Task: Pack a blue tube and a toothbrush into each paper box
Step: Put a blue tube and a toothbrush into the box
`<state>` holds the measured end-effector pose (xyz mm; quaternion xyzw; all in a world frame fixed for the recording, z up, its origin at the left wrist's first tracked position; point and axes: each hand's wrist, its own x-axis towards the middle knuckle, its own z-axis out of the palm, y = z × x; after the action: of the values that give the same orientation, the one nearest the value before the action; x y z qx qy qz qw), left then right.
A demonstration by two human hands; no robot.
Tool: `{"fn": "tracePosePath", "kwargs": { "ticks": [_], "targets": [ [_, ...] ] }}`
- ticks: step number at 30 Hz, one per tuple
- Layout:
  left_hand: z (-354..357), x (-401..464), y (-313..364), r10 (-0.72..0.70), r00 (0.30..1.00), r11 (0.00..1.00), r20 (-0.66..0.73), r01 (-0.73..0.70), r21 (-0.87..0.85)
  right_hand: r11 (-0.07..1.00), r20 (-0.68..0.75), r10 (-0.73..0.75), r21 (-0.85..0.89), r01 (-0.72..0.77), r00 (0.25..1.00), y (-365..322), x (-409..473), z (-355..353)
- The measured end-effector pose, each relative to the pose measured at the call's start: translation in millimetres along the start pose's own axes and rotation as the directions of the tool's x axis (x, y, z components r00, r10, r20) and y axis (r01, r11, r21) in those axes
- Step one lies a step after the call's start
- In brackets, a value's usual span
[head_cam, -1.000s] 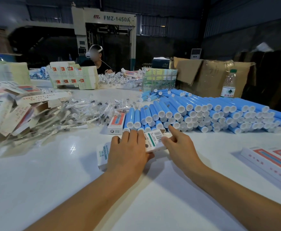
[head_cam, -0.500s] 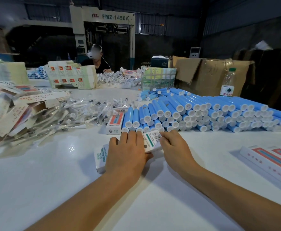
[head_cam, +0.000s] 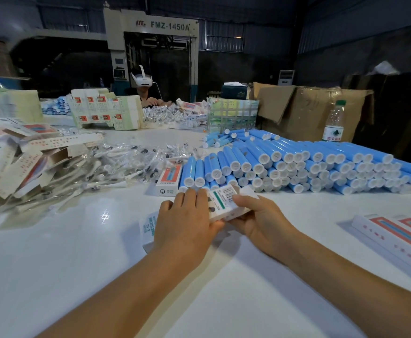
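A long white paper box (head_cam: 226,203) with a green stripe and barcode lies across the table's middle. My left hand (head_cam: 187,225) covers its left half, fingers over the top. My right hand (head_cam: 260,220) grips its right end, thumb on top. The box's right end flap (head_cam: 247,191) stands open. Behind them a big stack of blue tubes (head_cam: 297,164) with white caps spreads to the right. Wrapped toothbrushes (head_cam: 116,164) lie heaped at the left.
Flat and half-folded paper boxes (head_cam: 16,162) pile at the far left. One packed box (head_cam: 169,179) sits by the tubes, more packed boxes (head_cam: 399,230) at the right edge. A water bottle (head_cam: 333,123), cardboard cartons and a seated person with a headset are beyond.
My right hand has curled around the box's right end, and that end has lifted slightly off the table. My left hand stays on the box.
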<state>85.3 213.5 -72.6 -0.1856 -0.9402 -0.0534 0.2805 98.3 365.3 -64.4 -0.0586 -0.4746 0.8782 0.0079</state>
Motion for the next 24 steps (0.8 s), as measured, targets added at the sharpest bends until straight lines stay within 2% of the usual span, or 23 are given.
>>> {"fn": "tracePosePath", "kwargs": {
  "ticks": [2,3,4,5,7,8,9,11,12,13,14,16,17,22,24],
  "targets": [
    [1,-1,1,0.030,1.000,0.999,0.008,-0.030,0.012,0.976,-0.084,-0.114,-0.193,0.097,0.990,3,-1,0],
    [2,-2,3,0.041,0.999,0.999,0.007,-0.041,0.022,0.926,-0.096,-0.201,-0.345,0.157,0.975,6,-4,1],
    [2,-3,4,0.049,0.999,0.998,0.003,-0.049,0.029,0.817,-0.080,-0.311,-0.532,0.223,0.947,8,-7,2],
    [3,-4,6,0.053,0.999,0.998,-0.003,-0.053,0.038,0.639,-0.019,-0.417,-0.717,0.278,0.909,11,-10,2],
    [5,-5,7,0.055,0.998,0.997,-0.024,-0.053,0.060,0.301,0.139,-0.499,-0.898,0.321,0.856,16,-12,4],
    [5,-5,7,0.054,0.998,0.997,-0.027,-0.052,0.065,0.225,0.174,-0.499,-0.920,0.321,0.849,17,-11,4],
    [6,-5,7,0.055,0.998,0.996,-0.025,-0.054,0.069,0.201,0.182,-0.500,-0.927,0.318,0.847,17,-10,3],
    [5,-6,8,0.064,0.998,0.995,-0.023,-0.063,0.072,0.228,0.169,-0.488,-0.922,0.312,0.856,17,-11,3],
    [5,-6,7,0.070,0.997,0.995,-0.022,-0.068,0.068,0.280,0.154,-0.474,-0.907,0.314,0.867,16,-13,5],
    [4,-6,6,0.076,0.997,0.996,-0.023,-0.074,0.058,0.381,0.125,-0.454,-0.868,0.319,0.882,13,-16,7],
    [3,-6,5,0.080,0.996,0.996,-0.030,-0.078,0.050,0.530,0.071,-0.411,-0.793,0.302,0.909,10,-18,9],
    [2,-6,3,0.072,0.996,0.996,-0.043,-0.070,0.047,0.821,-0.023,-0.255,-0.534,0.204,0.967,1,-19,11],
    [1,-6,2,0.064,0.997,0.997,-0.046,-0.062,0.044,0.895,-0.043,-0.187,-0.420,0.153,0.981,-4,-19,11],
    [0,-5,-1,0.054,0.998,0.998,-0.038,-0.053,0.021,0.972,-0.070,-0.037,-0.234,0.019,0.997,-12,-22,12],
    [0,-6,-3,0.059,0.997,0.998,-0.048,-0.058,0.020,0.973,-0.052,-0.015,-0.229,0.002,0.999,-12,-23,12]
  ]
}}
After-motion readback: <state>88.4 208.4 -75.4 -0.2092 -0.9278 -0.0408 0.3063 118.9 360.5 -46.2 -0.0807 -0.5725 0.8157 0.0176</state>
